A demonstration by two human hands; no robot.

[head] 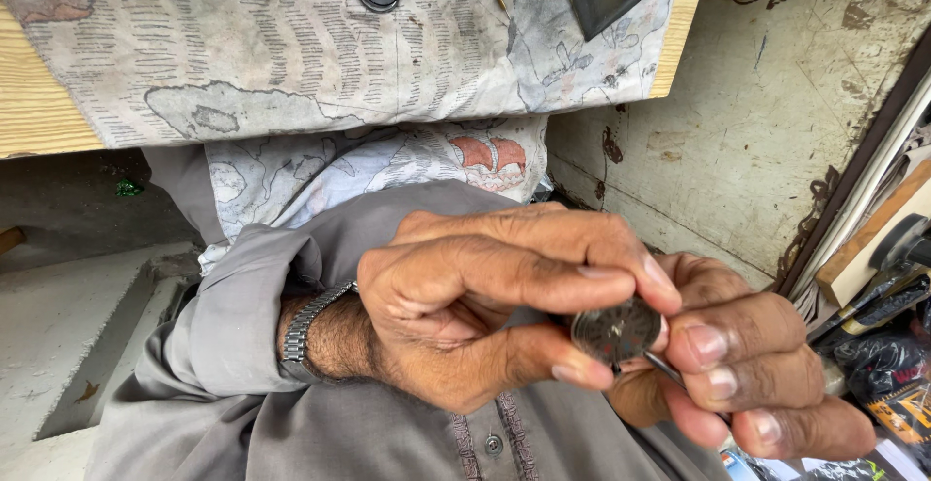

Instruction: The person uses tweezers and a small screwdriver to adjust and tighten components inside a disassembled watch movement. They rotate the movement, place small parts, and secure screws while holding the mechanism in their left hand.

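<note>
Below the desk [29,103] edge, left hand [465,306] pinches the watch case [615,331]; right hand [756,365] grips what looks like a thin tool [665,369], best levered gently at the rim.

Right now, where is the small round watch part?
Lower right of the head view: the round watch part is pinched by the left hand, touching the right hand.
</note>
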